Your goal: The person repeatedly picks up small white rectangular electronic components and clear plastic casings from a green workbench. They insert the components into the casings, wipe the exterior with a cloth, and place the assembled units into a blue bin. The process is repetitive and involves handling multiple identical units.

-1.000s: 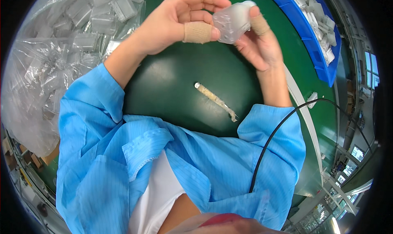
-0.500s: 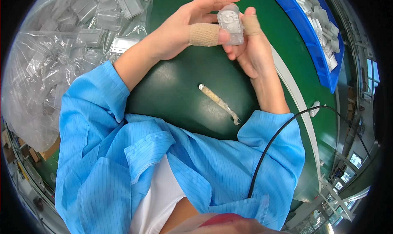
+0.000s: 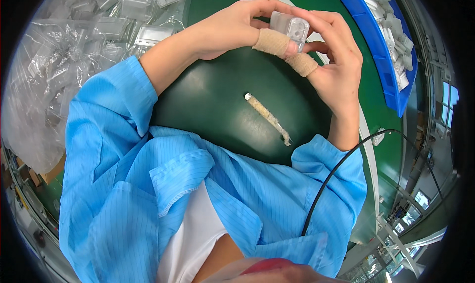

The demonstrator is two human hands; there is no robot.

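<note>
A clear plastic housing (image 3: pixel 297 29) is held up over the green table, between both of my hands. My left hand (image 3: pixel 242 28) grips it from the left, thumb across the near side and fingers behind. My right hand (image 3: pixel 339 55) closes on its right side, with fingertips on the top and thumb at the lower edge. Tan tape wraps both thumbs. The part is turned with a narrow, rounded end showing a small hole. On the table nearer to me lies a thin tape-wrapped tool (image 3: pixel 267 117) with a metal-looking end, touched by neither hand.
Clear plastic bags (image 3: pixel 59 85) with several transparent plastic parts fill the left side. A blue bin (image 3: pixel 368 35) holding white and clear parts stands at the far right. One small clear part (image 3: pixel 378 137) lies at the right, near a black cable (image 3: pixel 341 160) crossing my right sleeve.
The housing has turned from its broad face to its end and shifted slightly right. My right hand has moved right and swung its fingers over the top of it.
</note>
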